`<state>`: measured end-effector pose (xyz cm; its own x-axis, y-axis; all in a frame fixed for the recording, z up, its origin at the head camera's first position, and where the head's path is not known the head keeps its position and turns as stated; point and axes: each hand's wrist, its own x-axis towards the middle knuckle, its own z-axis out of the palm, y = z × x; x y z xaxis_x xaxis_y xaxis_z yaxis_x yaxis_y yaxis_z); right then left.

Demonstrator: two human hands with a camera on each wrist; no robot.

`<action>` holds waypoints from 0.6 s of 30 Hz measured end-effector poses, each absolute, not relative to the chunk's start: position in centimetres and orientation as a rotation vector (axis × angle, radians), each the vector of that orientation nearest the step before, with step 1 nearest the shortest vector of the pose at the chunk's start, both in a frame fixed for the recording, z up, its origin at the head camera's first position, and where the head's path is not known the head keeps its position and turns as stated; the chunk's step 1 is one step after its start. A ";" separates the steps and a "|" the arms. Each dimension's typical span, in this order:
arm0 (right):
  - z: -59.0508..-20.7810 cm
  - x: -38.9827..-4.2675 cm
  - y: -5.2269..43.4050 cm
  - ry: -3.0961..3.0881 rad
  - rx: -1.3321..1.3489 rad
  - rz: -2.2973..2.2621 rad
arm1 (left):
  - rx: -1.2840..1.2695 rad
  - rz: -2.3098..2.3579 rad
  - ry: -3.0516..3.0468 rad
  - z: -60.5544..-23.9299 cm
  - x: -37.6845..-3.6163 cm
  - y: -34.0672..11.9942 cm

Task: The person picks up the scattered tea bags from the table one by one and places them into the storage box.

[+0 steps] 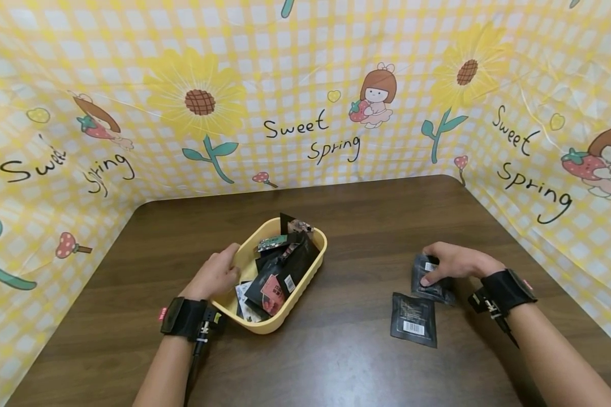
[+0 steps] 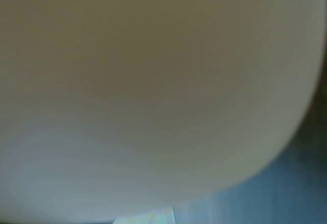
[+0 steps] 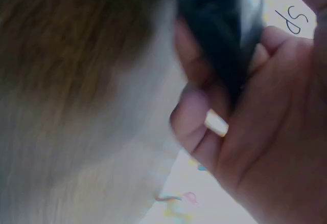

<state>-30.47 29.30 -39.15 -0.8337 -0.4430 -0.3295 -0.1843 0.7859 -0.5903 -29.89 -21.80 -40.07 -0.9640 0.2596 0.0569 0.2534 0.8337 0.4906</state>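
Note:
On the left, my left hand (image 1: 215, 276) grips the near-left rim of a yellow plastic basket (image 1: 262, 327), fingers curled over the edge. Black flat packets (image 1: 297, 263) lie jumbled inside it, some with pink, green or white labels. My right hand (image 1: 455, 263) pinches a black sachet (image 1: 421, 274) with a white label, thumb on its face. In the right wrist view the dark sachet (image 3: 217, 24) sits between thumb and fingers. Just nearer to me, another black sachet (image 1: 414, 321) lies flat, its barcode up. A blurred pale surface fills most of the left wrist view.
Everything stands on a dark wood-grain table (image 1: 346, 356). A yellow checked cloth (image 1: 305, 73) with flowers and lettering rises behind it and along both sides. Black camera straps with cables (image 1: 196, 350) are on both wrists.

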 end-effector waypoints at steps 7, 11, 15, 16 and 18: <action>-37.9 -32.1 28.8 2.510 -0.565 -0.907 | 0.438 0.807 2.991 -39.9 -29.8 -21.8; -37.0 -33.0 27.3 2.486 -0.586 -0.916 | 0.426 0.804 2.990 -39.9 -29.8 -21.9; -36.3 -33.9 25.4 2.474 -0.638 -0.932 | 0.432 0.799 2.996 -39.9 -29.8 -21.9; -36.1 -34.1 24.9 2.476 -0.651 -0.936 | 0.433 0.799 2.995 -39.9 -29.8 -21.9; -35.7 -34.6 23.6 2.484 -0.675 -0.949 | 0.429 0.796 2.995 -39.9 -29.8 -21.8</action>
